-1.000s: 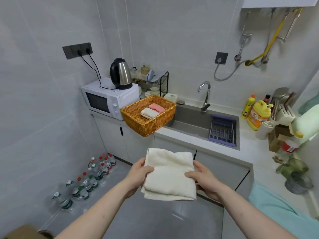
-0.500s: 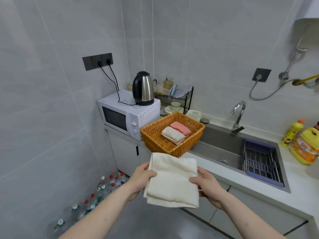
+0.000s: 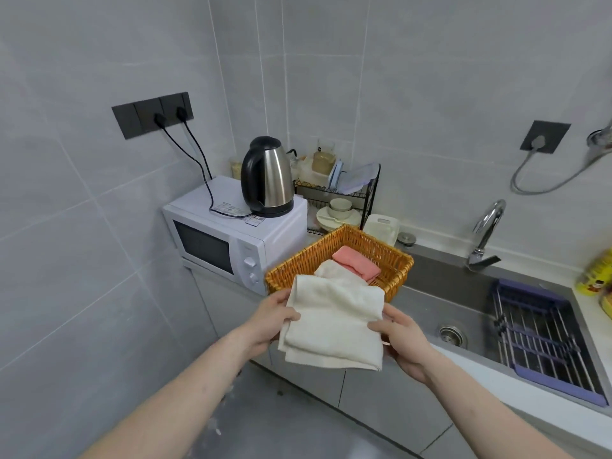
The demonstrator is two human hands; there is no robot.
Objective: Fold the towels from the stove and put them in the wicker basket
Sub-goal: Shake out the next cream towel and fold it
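Note:
A folded cream towel (image 3: 332, 324) is held flat in front of me, just before the near rim of the wicker basket (image 3: 395, 265). My left hand (image 3: 270, 321) grips its left edge, thumb on top. My right hand (image 3: 402, 337) grips its right edge the same way. The basket sits on the counter between the microwave and the sink. Inside it lie a folded pink towel (image 3: 357, 265) and a folded cream towel (image 3: 334, 271), partly hidden by the one I hold. The stove is out of view.
A white microwave (image 3: 231, 240) with a steel kettle (image 3: 268, 177) on top stands left of the basket. Behind is a dish rack (image 3: 344, 200). To the right are the sink (image 3: 463, 299), its faucet (image 3: 486, 233) and a purple drainer (image 3: 543, 339). Yellow bottles (image 3: 596, 273) sit far right.
The view has drawn closer to the counter. The held towel has moved forward and up, and its far edge now overlaps the basket's near rim. Both hands keep their grip.

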